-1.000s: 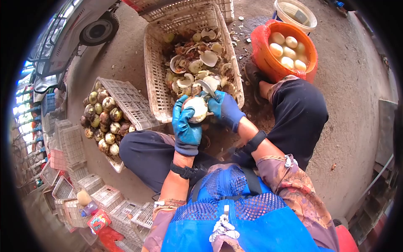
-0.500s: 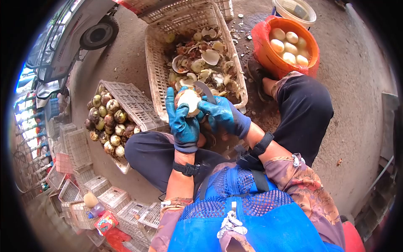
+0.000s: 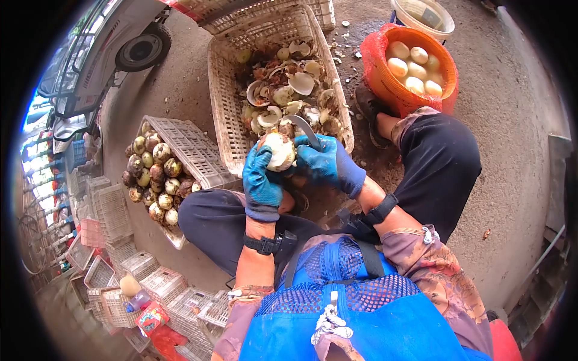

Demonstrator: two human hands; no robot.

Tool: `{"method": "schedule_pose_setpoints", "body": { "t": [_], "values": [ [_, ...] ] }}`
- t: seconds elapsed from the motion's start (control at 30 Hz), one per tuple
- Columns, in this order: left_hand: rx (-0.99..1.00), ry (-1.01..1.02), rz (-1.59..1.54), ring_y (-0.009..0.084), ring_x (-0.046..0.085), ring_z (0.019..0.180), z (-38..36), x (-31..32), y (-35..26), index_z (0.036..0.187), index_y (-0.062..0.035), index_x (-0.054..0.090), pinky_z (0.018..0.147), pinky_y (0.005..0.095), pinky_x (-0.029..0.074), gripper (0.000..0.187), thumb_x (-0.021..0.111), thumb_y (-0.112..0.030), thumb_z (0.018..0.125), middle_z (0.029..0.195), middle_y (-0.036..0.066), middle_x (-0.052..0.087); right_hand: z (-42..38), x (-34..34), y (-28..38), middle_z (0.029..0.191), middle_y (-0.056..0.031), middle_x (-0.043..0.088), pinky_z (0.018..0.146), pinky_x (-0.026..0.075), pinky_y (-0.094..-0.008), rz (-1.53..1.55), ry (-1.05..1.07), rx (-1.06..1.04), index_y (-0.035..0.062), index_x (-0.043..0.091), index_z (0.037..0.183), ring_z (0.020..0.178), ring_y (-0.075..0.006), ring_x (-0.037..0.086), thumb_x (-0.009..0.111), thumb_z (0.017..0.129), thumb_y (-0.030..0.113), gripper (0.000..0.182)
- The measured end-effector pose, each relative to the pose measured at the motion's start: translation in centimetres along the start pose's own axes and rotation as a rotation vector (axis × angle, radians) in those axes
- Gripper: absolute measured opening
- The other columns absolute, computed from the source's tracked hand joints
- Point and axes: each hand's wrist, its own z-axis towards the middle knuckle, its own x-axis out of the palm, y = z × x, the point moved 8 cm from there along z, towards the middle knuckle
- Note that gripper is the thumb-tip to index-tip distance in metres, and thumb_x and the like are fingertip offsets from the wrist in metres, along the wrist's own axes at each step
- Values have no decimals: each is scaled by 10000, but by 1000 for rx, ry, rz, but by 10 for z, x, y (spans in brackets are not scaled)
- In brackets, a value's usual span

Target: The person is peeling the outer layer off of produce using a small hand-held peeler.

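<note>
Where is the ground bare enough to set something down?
Bare brown ground lies right of the round orange tub; another patch lies between the black vehicle wheel and the pale plastic peelings crate. Crowded: the lower left, with pale plastic baskets.

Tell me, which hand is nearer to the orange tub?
The right hand: it grips a knife, short of the orange tub and to its left. The left hand is farther left, holding a partly peeled round vegetable.
</note>
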Motion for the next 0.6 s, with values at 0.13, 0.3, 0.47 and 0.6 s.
{"method": "schedule_pose_setpoints", "body": {
  "t": [0.13,0.3,0.47,0.6],
  "values": [
    [137,30,199,203,608,1098,-2,10,-7,1335,-9,486,930,323,533,486,630,15,872,1227,104,589,0,4,2,1049,-53,671,823,508,-279,-37,9,5,17,618,1189,925,-123,613,611,926,144,292],
    [328,74,559,190,575,1144,-15,43,-27,1347,-15,472,981,322,498,572,695,50,825,1270,84,564,-10,14,22,1138,-49,650,897,491,-285,72,19,-98,23,600,1243,1017,-122,594,645,900,106,356],
    [444,107,756,189,556,1175,-16,31,-23,1308,-17,506,1019,320,465,570,754,9,795,1286,72,565,-2,12,13,1161,-52,647,910,492,-302,182,79,-141,30,599,1237,1042,-136,596,658,881,83,365],
    [689,82,975,202,541,1213,-25,44,-30,1274,-33,543,1038,320,448,500,713,25,807,1314,93,567,-8,9,29,1208,-72,613,929,488,-323,-164,117,-340,21,575,1252,1082,-166,583,648,873,73,389]
  ]
}}
